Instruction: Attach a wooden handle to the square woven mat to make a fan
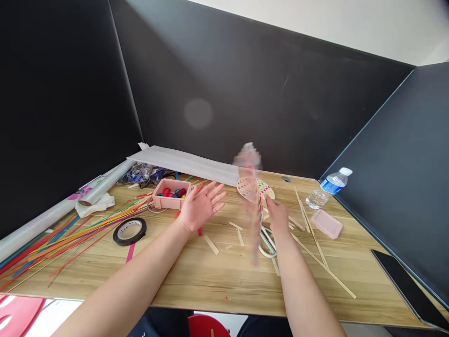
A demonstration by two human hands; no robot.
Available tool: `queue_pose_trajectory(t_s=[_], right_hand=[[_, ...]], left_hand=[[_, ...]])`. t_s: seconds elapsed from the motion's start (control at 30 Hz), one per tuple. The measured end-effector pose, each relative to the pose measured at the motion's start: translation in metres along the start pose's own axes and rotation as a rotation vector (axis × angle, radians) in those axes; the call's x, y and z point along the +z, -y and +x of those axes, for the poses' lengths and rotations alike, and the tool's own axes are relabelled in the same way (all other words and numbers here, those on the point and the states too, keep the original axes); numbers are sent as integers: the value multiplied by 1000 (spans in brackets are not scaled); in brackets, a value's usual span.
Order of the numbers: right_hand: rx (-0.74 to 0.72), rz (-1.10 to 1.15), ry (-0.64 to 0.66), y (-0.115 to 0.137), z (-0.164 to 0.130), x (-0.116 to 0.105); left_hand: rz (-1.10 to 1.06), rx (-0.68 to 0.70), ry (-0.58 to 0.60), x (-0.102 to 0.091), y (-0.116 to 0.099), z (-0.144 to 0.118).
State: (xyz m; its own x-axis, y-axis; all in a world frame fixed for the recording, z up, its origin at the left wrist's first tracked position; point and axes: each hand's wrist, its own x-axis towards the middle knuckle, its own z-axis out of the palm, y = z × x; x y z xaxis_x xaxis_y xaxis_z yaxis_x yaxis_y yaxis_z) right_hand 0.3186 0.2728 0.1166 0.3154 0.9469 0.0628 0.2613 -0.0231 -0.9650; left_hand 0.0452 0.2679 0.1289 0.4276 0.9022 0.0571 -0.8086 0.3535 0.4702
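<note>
- Surface: light wood-grain table (206, 285), dark panels (217, 79) on three sides, pale wall (315, 23) above.
- Left side: coloured strips (80, 234) fanned out, black tape roll (119, 238), pink bin (167, 202) with small coloured bits inside. White sheet (185, 161) along the back.
- Right side: water bottle (331, 185) leaning, pink lid (327, 223) just beside it, black tablet-like slab (409, 285) near the edge. Pale strips (319, 255) scattered mid to right.
- Left hand (202, 206): nothing in it, palm up, fingers spread, well apart from the blurred piece.
- Right hand (277, 215): fingers curled, tips at the right edge of the blurred piece. Can't tell if they grip it.
- Blurred piece (253, 224): upright between the hands, closer to the right one. Pinkish streak, whitish at top, red/green stripes near the fingertips. Motion smear, true outline unreadable.
- Patterned oval (264, 188): just beyond the right fingertips, partly behind the smear. Off-white, small multicolour squares.
- Pale scissor handles (268, 256) just beside the right wrist.
</note>
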Motion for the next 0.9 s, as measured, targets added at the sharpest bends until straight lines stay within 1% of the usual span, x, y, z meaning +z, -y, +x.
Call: queue_pose_trajectory(t_s=[0.07,0.1,0.17,0.27,0.33,0.37,0.47,0.53,0.6,0.73,0.83,0.9], right_hand=[[44,-53,-168,-1,3,-3],[70,-48,-223,0,4,-4],[88,-55,-267,3,5,-4],[48,-75,-264,8,2,0],[-14,-108,-249,10,-1,4],[-49,-127,-241,11,-3,6],[-160,-190,-248,12,-6,8],[-235,-225,-292,14,-8,8],[-309,-251,-358,18,-11,6],[-458,-286,-488,29,-21,3],[-557,-301,-553,38,-30,1],[-649,-325,-595,43,-36,0]], left_hand=[[-22,-52,-26,4,1,-2],[-33,-76,-46,7,2,-3],[-45,-88,-63,12,2,-4],[-28,-26,-1,16,1,-4],[17,41,39,15,1,-3],[51,75,35,14,1,-3],[169,174,-58,9,3,0],[228,211,-115,6,5,2],[266,220,-129,4,5,3],[289,220,-100,5,2,1],[275,212,-104,9,-3,-1],[261,217,-119,12,-5,-3]])
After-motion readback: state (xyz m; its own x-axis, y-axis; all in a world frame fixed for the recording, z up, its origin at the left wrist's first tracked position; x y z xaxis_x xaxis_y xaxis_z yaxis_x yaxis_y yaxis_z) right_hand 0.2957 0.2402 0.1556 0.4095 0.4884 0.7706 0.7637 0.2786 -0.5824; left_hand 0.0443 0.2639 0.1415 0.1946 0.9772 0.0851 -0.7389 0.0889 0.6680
